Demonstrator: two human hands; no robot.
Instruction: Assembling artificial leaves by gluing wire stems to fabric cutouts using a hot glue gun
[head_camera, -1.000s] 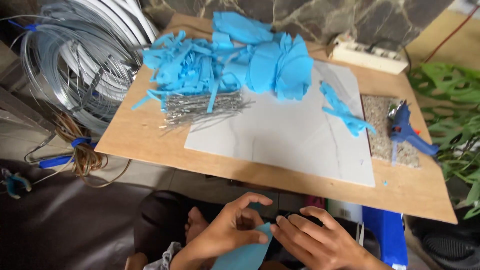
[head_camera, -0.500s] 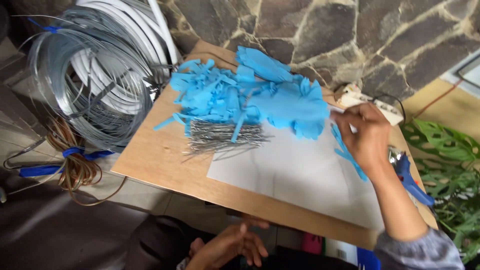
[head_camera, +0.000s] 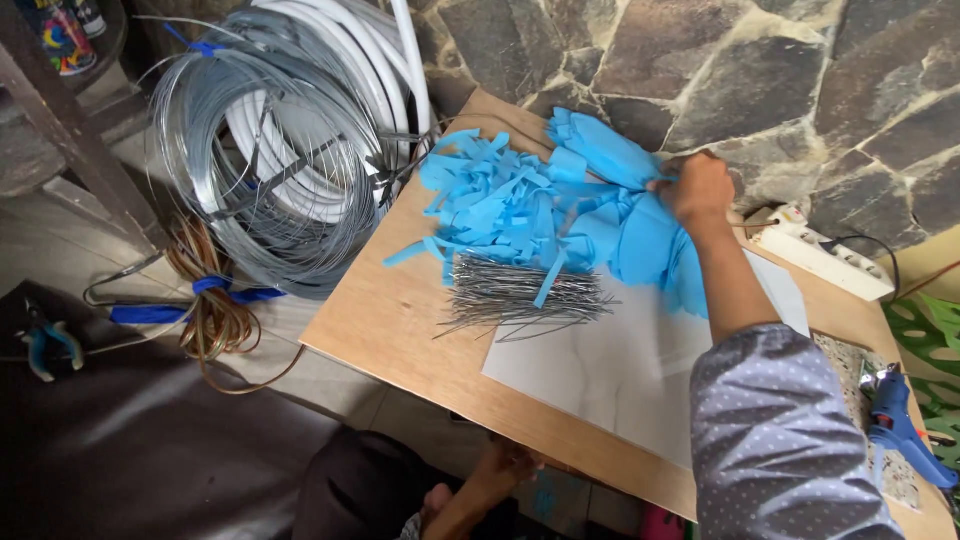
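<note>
My right hand (head_camera: 695, 190) reaches across the wooden board (head_camera: 400, 320) to the far side. Its fingers are curled into a heap of blue cut sheet pieces (head_camera: 520, 200) and pinch one of them. A bundle of short thin metal wires (head_camera: 515, 295) lies just in front of the heap, at the edge of a pale grey sheet (head_camera: 620, 370). My left hand (head_camera: 500, 468) stays low in my lap under the board's near edge. It is mostly hidden, with a bit of blue material (head_camera: 545, 495) beside it.
Large coils of grey wire and white tubing (head_camera: 290, 140) stand left of the board, with a brown cord bundle (head_camera: 215, 310) and blue-handled pliers (head_camera: 45, 345) on the floor. A white power strip (head_camera: 830, 255) and a blue glue gun (head_camera: 900, 425) are on the right. A stone wall rises behind.
My right hand left my lap, reached out to the board's right side, then moved left onto the blue heap. My left hand stayed in my lap. The view shifted left.
</note>
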